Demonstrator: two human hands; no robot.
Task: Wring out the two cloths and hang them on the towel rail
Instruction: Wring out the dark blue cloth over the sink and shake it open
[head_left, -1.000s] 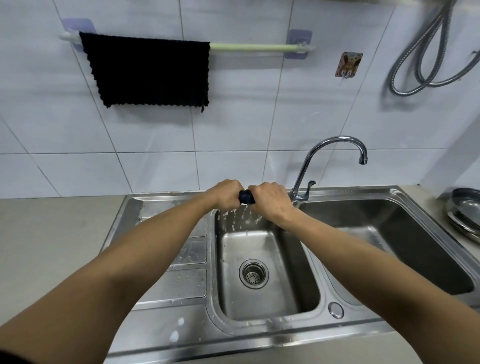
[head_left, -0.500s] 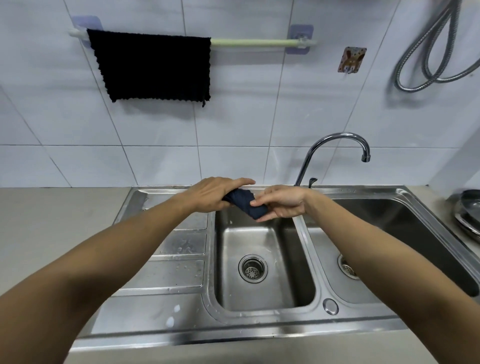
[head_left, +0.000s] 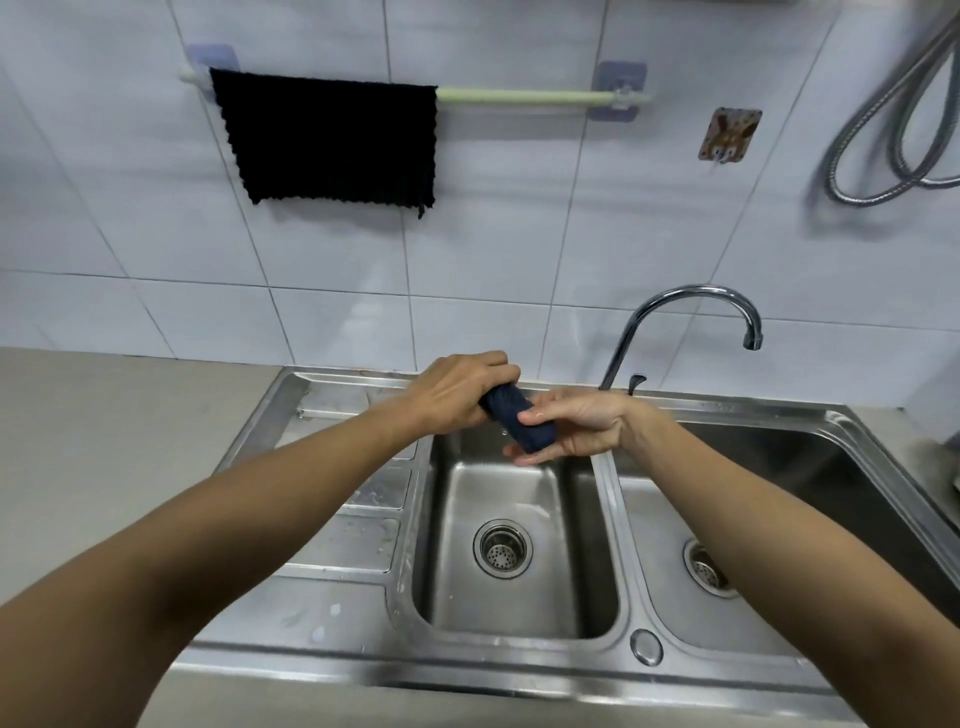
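Left hand (head_left: 457, 395) palm down, fingers curled over the upper left end of the blue cloth (head_left: 517, 418). Right hand (head_left: 576, 426) palm up, thumb laid across the top of the lower right end, fingers cupped beneath it. Cloth is a tight, dark blue roll, tilted down to the right, held in the air over the back edge of the small basin (head_left: 519, 597). Open room below the fingers down to the round drain strainer (head_left: 501, 548). Sink is shiny steel with rounded corners; ribbed draining board to the left of the fingers. Curved chrome tap (head_left: 675, 306) just right of the right hand, not touching. Above the fingers on white tile: pale green towel rail (head_left: 524, 96), black knitted cloth (head_left: 332, 137) draped over its left part, the right part bare. Grey desk (head_left: 104, 441) to the far left.
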